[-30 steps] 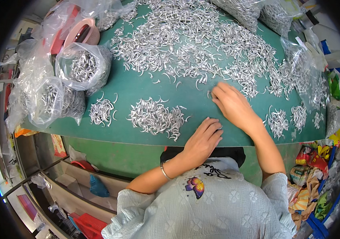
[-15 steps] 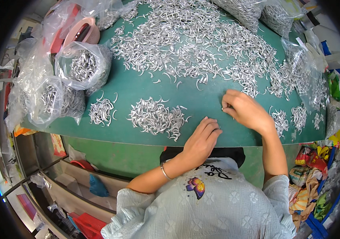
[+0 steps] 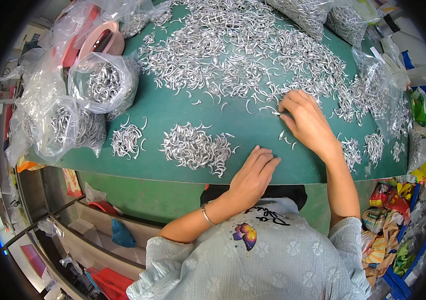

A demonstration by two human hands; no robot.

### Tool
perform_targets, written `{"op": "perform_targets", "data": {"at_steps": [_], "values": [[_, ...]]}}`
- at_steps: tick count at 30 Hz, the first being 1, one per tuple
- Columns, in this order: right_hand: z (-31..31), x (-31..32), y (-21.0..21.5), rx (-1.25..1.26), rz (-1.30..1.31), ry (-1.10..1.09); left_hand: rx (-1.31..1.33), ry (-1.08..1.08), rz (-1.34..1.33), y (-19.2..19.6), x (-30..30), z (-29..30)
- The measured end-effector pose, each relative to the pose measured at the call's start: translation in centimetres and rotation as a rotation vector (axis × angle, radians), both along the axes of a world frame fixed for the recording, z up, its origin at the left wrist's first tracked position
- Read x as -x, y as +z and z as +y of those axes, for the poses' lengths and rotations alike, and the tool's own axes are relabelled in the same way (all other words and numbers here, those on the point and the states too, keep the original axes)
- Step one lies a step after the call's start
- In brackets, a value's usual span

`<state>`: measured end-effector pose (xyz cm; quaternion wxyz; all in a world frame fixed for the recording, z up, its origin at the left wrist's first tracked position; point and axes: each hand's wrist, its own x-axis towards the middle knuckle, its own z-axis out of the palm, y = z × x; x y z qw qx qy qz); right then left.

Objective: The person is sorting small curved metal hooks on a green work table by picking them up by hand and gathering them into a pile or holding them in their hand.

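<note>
Green table: a broad table (image 3: 173, 112) curves across my view, its near edge just in front of my body.
Main spread: countless curved silver pieces (image 3: 213, 30) cover the table's far middle, beyond my hands.
Clear bags: one open bag of silver pieces (image 3: 105, 82) stands at the left, another (image 3: 63, 127) just before it; a filled bag (image 3: 305, 17) sits at the far right.
Middle pile: a heap of silver pieces (image 3: 190, 145) lies left of my left hand, apart from it.
My right hand: the hand (image 3: 305, 120) is at the spread's near edge, fingers bent; a piece shows at the fingertips, but I cannot tell whether it is pinched.
My left hand: the hand (image 3: 253, 177) rests at the near edge, relaxed and released.
Pink basket: the basket (image 3: 115, 42) stands behind the open bag.
Small piles: one (image 3: 127, 141) left of the middle pile, three (image 3: 351, 152) right of my right wrist.
Loose pieces: a few (image 3: 282, 135) lie between my hands.
</note>
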<state>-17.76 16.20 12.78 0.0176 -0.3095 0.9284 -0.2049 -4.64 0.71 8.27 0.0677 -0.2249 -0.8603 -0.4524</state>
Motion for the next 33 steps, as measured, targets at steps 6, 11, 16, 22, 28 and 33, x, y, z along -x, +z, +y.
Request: {"op": "perform_targets", "data": {"at_steps": [6,11,16,22,28,33], "values": [[-2.4,0.0,-1.3,0.061,0.056,0.016,0.003,-0.006,0.014,-0.1,0.0,0.1],[-0.1,-0.5,0.0,0.172,-0.064,0.03,-0.002,-0.007,0.001,-0.2,-0.2,-0.1],[3.5,-2.3,1.0,0.14,-0.193,-0.008,-0.018,0.022,-0.014,-0.1,0.0,0.1],[2.9,-2.6,0.9,0.268,-0.23,-0.067,-0.002,0.064,-0.003,-0.3,-0.1,0.3],[1.6,-1.8,-1.1,0.169,-0.019,-0.024,-0.024,0.053,0.009,0.3,0.1,0.5],[4.0,-3.0,0.2,0.133,-0.174,-0.065,-0.03,0.054,0.005,-0.1,0.1,0.4]]}}
